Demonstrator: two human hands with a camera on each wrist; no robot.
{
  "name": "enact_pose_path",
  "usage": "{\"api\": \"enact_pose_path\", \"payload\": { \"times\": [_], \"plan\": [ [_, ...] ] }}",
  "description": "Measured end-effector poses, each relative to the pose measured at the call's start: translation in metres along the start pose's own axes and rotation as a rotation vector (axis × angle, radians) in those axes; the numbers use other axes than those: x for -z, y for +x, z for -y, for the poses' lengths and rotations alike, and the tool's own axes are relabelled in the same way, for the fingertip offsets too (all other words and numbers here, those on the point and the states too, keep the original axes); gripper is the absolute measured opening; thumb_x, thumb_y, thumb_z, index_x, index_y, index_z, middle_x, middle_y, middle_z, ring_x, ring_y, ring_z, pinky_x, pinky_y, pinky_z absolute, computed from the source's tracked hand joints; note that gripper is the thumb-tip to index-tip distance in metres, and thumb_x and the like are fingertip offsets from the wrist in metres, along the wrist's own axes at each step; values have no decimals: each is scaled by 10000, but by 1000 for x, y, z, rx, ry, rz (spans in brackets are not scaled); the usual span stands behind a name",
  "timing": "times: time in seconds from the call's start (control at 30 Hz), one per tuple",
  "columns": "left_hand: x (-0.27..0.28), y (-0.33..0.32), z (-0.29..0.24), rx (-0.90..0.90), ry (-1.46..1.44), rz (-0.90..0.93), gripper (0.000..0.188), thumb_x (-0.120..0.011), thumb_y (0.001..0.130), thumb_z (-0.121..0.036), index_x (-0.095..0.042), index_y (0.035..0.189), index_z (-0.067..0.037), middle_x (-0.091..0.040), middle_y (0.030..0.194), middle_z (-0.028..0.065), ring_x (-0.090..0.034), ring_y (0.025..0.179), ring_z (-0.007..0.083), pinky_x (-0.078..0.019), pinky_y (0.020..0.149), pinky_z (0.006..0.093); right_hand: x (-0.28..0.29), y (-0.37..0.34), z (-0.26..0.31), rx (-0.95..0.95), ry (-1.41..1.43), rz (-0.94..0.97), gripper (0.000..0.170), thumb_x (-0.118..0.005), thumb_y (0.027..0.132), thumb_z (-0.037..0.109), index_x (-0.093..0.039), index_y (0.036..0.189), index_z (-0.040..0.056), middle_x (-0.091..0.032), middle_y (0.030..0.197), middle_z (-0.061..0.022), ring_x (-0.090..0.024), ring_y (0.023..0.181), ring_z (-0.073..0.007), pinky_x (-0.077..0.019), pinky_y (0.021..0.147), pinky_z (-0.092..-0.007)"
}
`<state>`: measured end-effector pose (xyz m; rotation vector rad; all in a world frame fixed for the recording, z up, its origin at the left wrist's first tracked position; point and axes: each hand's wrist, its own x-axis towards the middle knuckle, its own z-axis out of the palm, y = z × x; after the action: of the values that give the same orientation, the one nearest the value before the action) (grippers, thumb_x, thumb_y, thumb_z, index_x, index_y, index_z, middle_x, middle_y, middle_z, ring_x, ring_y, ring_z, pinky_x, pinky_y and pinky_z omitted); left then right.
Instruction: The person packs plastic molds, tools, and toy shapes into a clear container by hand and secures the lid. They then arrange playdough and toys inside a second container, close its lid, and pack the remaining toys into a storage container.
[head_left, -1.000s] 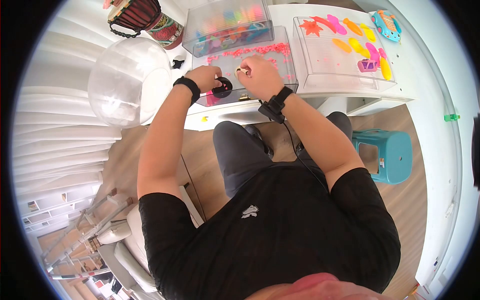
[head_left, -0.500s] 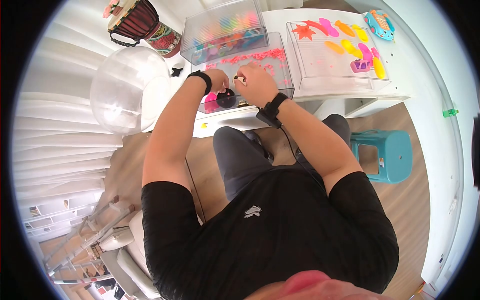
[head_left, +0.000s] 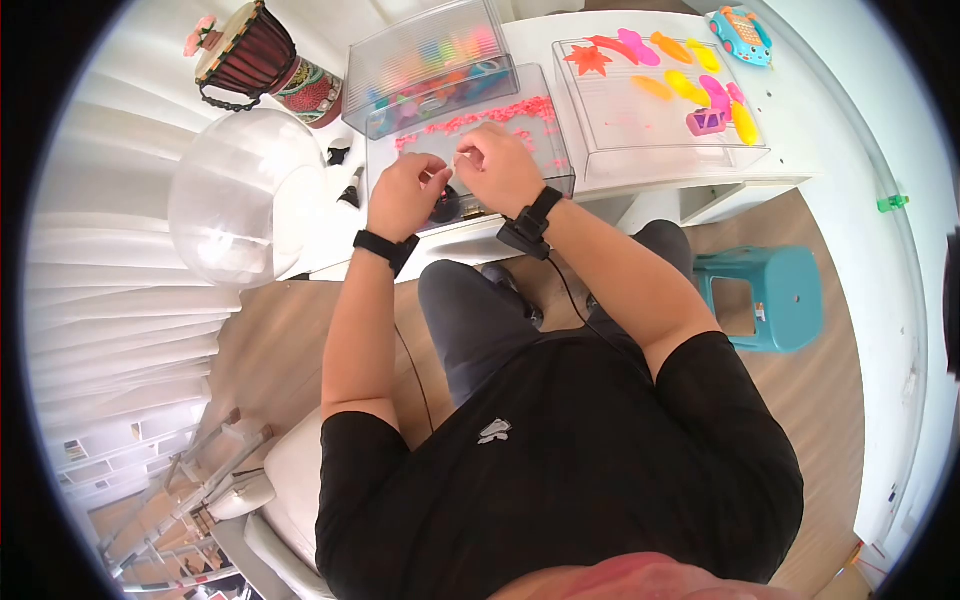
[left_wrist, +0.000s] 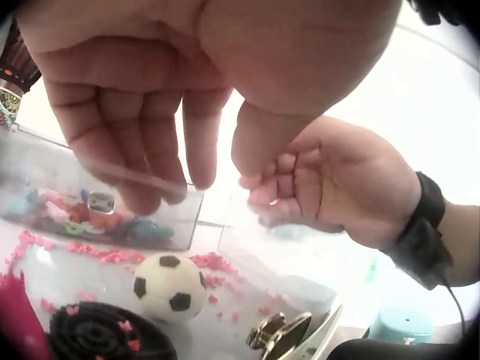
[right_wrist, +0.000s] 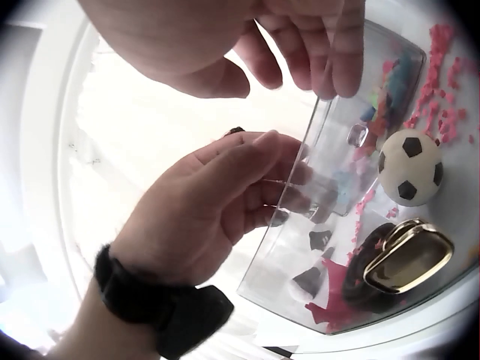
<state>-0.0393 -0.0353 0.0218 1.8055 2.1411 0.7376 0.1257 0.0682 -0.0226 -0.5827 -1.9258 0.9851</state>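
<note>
My left hand hovers over the near part of a clear plastic bin, fingers bent loosely and the thumb apart from them. Close beside it is my right hand, its fingers also loosely bent, nothing seen between them in the wrist views. Below the hands a small white-and-black soccer ball lies in the bin, among pink bits. A black coiled disc, a shiny gold-rimmed piece and a magenta pointed piece lie near the ball.
Behind stands another clear bin of colourful small items. To the right, colourful plastic pieces lie on a clear upturned bin, near a toy phone. A large clear globe and a drum stand left; a teal stool is below.
The soccer ball, earlier at my right fingers, now lies in the bin. My left hand has drawn back from the black disc and turned; my right hand shifted slightly left.
</note>
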Motion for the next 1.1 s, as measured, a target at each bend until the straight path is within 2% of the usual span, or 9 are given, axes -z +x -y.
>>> {"api": "enact_pose_path", "payload": {
  "times": [0.1, 0.23, 0.3, 0.5, 0.6, 0.63, 0.7, 1.03, 1.1],
  "plan": [
    [-23, -3, 9, -29, -41, -136, 187, -748, 950, -222, -750, 1022, -50, -740, 935, 114, -731, 862, 254, -565, 769, 374, 8, 0, 2, -39, 332, -48, 133, -705, 889, 62, -681, 1013, 20, -665, 994, -142, -684, 866, -296, -567, 744, -357],
    [-35, -3, 11, -10, 55, -285, 180, -757, 930, -235, -758, 1007, -72, -740, 946, 92, -725, 876, 256, -568, 777, 383, 49, -3, 8, 114, 347, -171, 155, -702, 878, 13, -679, 1031, 24, -656, 985, -130, -677, 870, -272, -561, 747, -315],
    [-37, -3, 11, 11, 64, -333, 170, -779, 896, -265, -757, 956, -107, -736, 951, 66, -716, 890, 270, -570, 764, 401, 92, -5, 13, 216, 3, -207, 178, -722, 860, 17, -676, 1031, 34, -657, 1030, -142, -680, 906, -300, -568, 778, -345],
    [-35, -4, 9, 77, 3, -289, 194, -789, 888, -284, -761, 987, -120, -746, 968, 46, -721, 854, 223, -577, 751, 373, 222, -13, -14, 73, -859, -336, 389, -818, 826, 169, -661, 1157, 38, -628, 1155, -182, -633, 1132, -386, -544, 938, -482],
    [-34, -3, 7, 137, 0, -243, 224, -791, 885, -305, -759, 1018, -127, -752, 984, 40, -721, 835, 210, -579, 742, 370, 258, -18, -13, -51, -1070, -347, 465, -826, 838, 249, -656, 1223, 52, -608, 1194, -183, -659, 1093, -391, -570, 897, -483],
    [-33, -2, 6, 163, 24, -214, 242, -792, 884, -318, -757, 1033, -130, -755, 992, 38, -720, 827, 207, -579, 739, 370, 264, -20, -12, -42, -1079, -340, 465, -826, 838, 249, -656, 1223, 52, -608, 1194, -183, -659, 1093, -391, -570, 897, -483],
    [-31, -1, 6, 181, 13, -198, 270, -790, 883, -335, -753, 1058, -132, -752, 994, 29, -717, 823, 204, -577, 734, 368, 270, -20, -3, -338, -1047, -165, 508, -815, 859, 307, -644, 1277, 73, -595, 1209, -186, -686, 1023, -389, -594, 828, -478],
    [-26, -6, 6, 179, -24, -174, 311, -784, 872, -330, -735, 1116, -143, -736, 1024, 6, -709, 818, 194, -568, 739, 367, 264, -26, -26, -277, -1083, -201, 402, -795, 874, 272, -620, 1169, 63, -630, 1106, -209, -687, 965, -420, -582, 809, -505],
    [-26, -6, 6, 165, -37, -182, 308, -782, 871, -325, -735, 1118, -147, -735, 1029, 2, -712, 822, 192, -567, 739, 366, 252, -22, -15, -179, -1062, -223, 394, -812, 872, 210, -622, 1179, 54, -638, 1110, -192, -695, 915, -372, -589, 771, -457]
  ]
}}
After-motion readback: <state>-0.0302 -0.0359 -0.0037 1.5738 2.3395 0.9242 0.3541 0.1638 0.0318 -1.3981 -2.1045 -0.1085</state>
